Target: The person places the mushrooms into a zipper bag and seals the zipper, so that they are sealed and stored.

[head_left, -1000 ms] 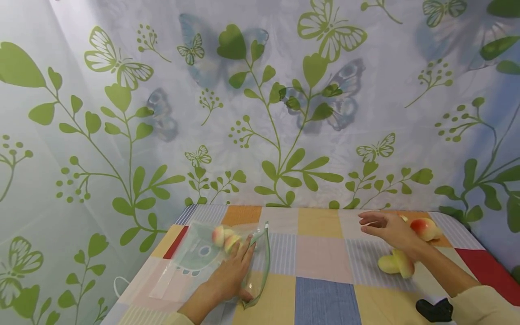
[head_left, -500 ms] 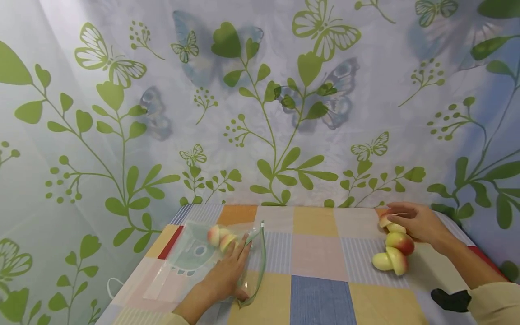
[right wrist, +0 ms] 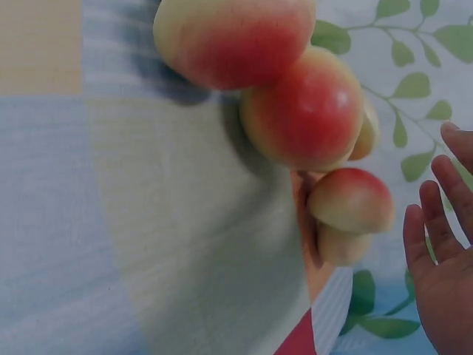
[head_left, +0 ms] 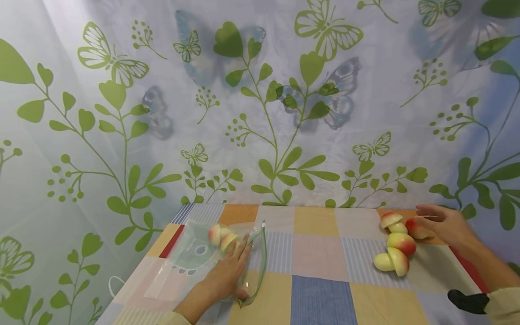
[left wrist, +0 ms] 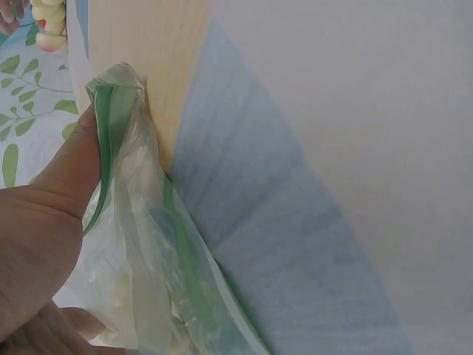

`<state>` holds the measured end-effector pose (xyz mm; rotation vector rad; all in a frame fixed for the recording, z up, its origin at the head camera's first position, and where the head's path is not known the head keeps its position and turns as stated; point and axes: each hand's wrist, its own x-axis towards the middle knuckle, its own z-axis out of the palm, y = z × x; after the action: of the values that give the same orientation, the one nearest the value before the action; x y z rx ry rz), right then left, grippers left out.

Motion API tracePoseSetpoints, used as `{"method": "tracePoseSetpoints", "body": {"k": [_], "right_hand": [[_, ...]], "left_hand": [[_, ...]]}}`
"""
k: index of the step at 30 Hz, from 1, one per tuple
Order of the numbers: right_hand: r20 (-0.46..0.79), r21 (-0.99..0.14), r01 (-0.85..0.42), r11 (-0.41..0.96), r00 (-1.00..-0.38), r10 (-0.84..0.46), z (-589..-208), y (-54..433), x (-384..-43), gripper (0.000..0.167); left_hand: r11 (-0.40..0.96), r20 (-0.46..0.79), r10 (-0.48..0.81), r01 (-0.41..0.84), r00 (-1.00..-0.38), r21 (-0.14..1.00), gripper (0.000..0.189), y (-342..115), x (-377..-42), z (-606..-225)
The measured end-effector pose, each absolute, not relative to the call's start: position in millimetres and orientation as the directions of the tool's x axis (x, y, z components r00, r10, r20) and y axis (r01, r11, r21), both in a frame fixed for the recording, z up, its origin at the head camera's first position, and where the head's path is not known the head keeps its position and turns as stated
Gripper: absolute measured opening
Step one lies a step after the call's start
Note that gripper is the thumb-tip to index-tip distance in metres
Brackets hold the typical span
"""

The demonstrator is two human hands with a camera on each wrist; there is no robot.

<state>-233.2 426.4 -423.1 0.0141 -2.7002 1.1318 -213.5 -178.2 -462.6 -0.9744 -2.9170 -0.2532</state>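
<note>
My left hand [head_left: 227, 274] rests on a clear plastic zip bag [head_left: 162, 275], fingers lying nearly straight across it. In the left wrist view the thumb [left wrist: 70, 159] reaches the bag's green zip edge [left wrist: 111, 126]. Inside the bag are yellow-and-red mushroom-shaped pieces [head_left: 215, 234]. On the right stands a cluster of several similar toy mushrooms [head_left: 401, 244], yellowish with red caps. My right hand [head_left: 451, 228] hovers beside the rightmost mushroom [head_left: 416, 228], partly covering it in the head view. The right wrist view has the hand [right wrist: 447, 274] with its fingers spread, apart from the mushrooms.
A patchwork cloth [head_left: 321, 257] covers the table. Behind it hangs a curtain [head_left: 260, 113] printed with leaves and butterflies. A black strap [head_left: 467, 301] is on the right wrist. A white loop [head_left: 115, 284] sticks out at the table's left edge.
The right hand went from left of the mushrooms, over the far one, to the right side of the cluster, uncovering more of them. The left hand has stayed on the bag.
</note>
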Motion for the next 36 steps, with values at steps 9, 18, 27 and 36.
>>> {"method": "tracePoseSetpoints", "body": {"k": [9, 18, 27, 36], "right_hand": [[0.159, -0.703, -0.019, 0.711, -0.979, 0.130, -435, 447, -232, 0.068], [0.137, -0.727, 0.022, 0.687, -0.975, 0.176, -464, 471, -235, 0.064], [0.109, -0.694, 0.029, 0.719, -0.983, 0.145, -481, 476, -240, 0.082], [0.225, -0.720, -0.084, 0.689, -0.967, 0.117, -501, 478, -246, 0.077]], "left_hand": [[0.792, 0.100, 0.589, 0.598, -0.802, 0.123, 0.135, -179, -214, -463], [0.799, 0.099, 0.584, 0.592, -0.806, 0.104, 0.135, -180, -215, -465], [0.797, 0.099, 0.586, 0.594, -0.804, 0.107, 0.134, -180, -216, -463], [0.802, 0.097, 0.578, 0.586, -0.810, 0.114, 0.134, -179, -214, -464]]}}
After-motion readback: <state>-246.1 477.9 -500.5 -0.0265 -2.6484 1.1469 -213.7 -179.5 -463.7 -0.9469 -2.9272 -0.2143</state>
